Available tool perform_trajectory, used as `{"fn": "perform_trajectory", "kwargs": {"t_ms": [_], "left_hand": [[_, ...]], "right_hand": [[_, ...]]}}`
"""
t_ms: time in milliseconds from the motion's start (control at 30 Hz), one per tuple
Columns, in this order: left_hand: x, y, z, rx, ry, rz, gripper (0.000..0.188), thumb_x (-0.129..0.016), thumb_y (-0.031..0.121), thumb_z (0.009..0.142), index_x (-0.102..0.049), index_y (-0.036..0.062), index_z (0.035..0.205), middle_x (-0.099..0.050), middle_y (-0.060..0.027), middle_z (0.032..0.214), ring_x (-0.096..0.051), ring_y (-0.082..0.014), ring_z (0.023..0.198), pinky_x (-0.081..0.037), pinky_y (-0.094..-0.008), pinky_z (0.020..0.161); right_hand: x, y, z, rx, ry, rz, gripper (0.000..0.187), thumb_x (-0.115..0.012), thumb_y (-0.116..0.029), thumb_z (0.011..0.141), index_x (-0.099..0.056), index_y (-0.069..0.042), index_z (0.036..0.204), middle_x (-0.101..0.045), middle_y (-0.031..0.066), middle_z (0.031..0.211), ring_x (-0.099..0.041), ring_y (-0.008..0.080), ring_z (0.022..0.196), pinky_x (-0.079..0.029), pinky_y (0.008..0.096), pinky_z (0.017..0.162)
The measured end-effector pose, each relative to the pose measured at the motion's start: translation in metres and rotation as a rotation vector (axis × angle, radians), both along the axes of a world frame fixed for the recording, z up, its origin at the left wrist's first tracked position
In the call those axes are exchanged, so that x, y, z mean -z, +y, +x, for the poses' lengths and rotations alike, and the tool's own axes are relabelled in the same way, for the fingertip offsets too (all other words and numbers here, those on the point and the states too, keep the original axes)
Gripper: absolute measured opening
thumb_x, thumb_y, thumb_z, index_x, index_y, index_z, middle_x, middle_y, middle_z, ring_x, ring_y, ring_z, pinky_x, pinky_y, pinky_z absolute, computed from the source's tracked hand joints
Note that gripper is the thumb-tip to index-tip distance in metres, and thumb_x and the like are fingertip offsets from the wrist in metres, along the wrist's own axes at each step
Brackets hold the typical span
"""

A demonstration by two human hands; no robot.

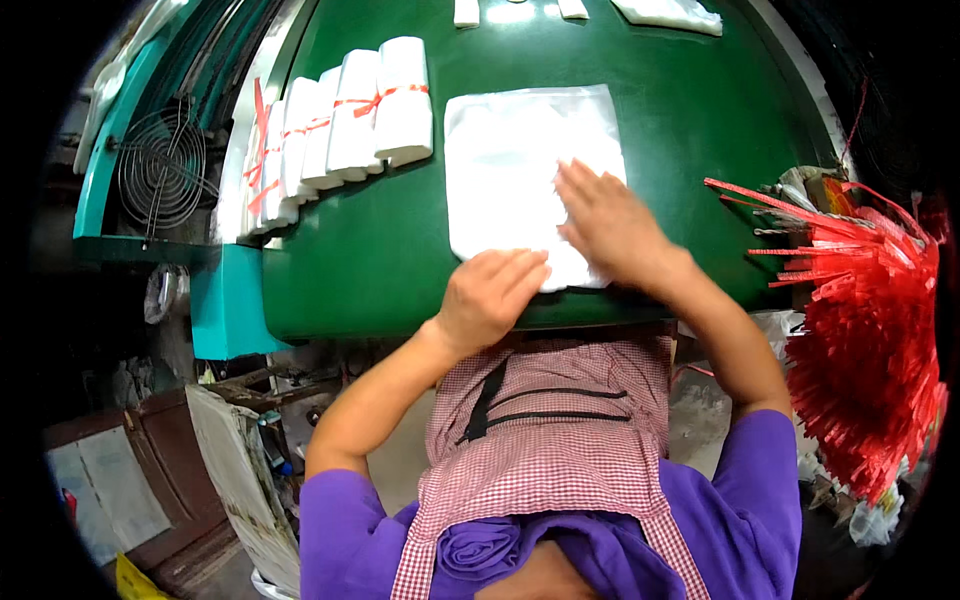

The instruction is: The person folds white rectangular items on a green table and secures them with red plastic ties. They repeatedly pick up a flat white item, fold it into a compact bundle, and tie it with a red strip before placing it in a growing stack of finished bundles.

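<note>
A flat stack of white plastic bags lies on the green tabletop in front of me, its sheer edge showing at the far side. My left hand is closed at the near edge of the stack, fingers bent and pressed together over it; the thumb is hidden. My right hand rests open across the right part of the stack, fingers stretched toward the far left and slightly blurred. To the left of the stack stand rolled or folded bundles of white bags, tied with red ribbon.
The green table has a pale raised rim. More white bags lie at its far edge. A thick bunch of red plastic strips hangs at the right. A round wire fan guard stands left, beside a teal frame.
</note>
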State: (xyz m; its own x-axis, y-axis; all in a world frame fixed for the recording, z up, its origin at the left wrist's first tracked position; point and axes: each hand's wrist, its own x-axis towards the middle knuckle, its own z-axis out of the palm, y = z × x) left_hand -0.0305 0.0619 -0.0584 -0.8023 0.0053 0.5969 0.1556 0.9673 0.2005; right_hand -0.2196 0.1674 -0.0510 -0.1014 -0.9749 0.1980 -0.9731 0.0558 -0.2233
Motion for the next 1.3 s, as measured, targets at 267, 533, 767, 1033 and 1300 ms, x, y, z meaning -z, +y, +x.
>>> {"fn": "perform_trajectory", "kwargs": {"t_ms": [267,533,767,1033,1300], "left_hand": [[-0.014,-0.046,-0.031,-0.209,-0.14,0.112,0.024,-0.063,0.018,0.082,-0.063,0.0068,0.103,-0.063,-0.0135,0.105,-0.063,-0.0299,0.088,-0.052,-0.0384,0.071],[-0.023,-0.025,-0.024,-0.14,-0.429,-0.113,0.03,-0.061,0.01,0.073,-0.058,0.0008,0.102,-0.058,-0.0117,0.099,-0.059,-0.027,0.091,-0.05,-0.0379,0.079],[-0.018,-0.063,-0.018,0.036,-0.421,0.424,0.028,-0.064,0.002,0.075,-0.058,0.0017,0.103,-0.06,-0.0144,0.11,-0.056,-0.0357,0.105,-0.048,-0.04,0.088],[-0.031,-0.052,0.01,0.13,-0.682,0.289,0.032,-0.069,0.014,0.073,-0.064,0.0145,0.104,-0.054,-0.0096,0.099,-0.052,-0.0318,0.105,-0.032,-0.0504,0.1],[-0.072,-0.053,-0.051,0.161,-0.451,-0.178,0.019,-0.065,0.013,0.071,-0.07,0.0088,0.088,-0.052,-0.0125,0.133,-0.042,-0.0339,0.129,-0.024,-0.0549,0.11]], "right_hand": [[-0.003,0.011,0.018,-0.112,-0.016,-0.03,0.066,-0.063,-0.036,0.085,-0.042,0.005,0.133,-0.042,0.0247,0.138,-0.038,0.0383,0.131,-0.033,0.047,0.106],[-0.017,0.041,0.039,-0.205,-0.353,-0.284,0.053,-0.068,-0.017,0.082,-0.048,0.003,0.128,-0.045,0.0234,0.136,-0.041,0.0394,0.129,-0.036,0.0451,0.105],[0.0,0.04,0.016,0.25,-2.18,-0.338,0.056,-0.058,-0.022,0.093,-0.036,0.006,0.136,-0.053,0.0195,0.128,-0.058,0.0266,0.11,-0.049,0.0357,0.093],[0.007,0.038,0.004,-0.339,-0.613,-0.133,0.044,-0.055,0.005,0.08,-0.061,-0.011,0.121,-0.054,0.0151,0.133,-0.049,0.0317,0.126,-0.037,0.0413,0.107],[-0.017,0.024,-0.031,-0.513,-0.055,0.14,0.043,-0.05,-0.01,0.084,-0.054,-0.006,0.126,-0.045,0.0131,0.141,-0.038,0.0294,0.134,-0.028,0.0467,0.113]]}}
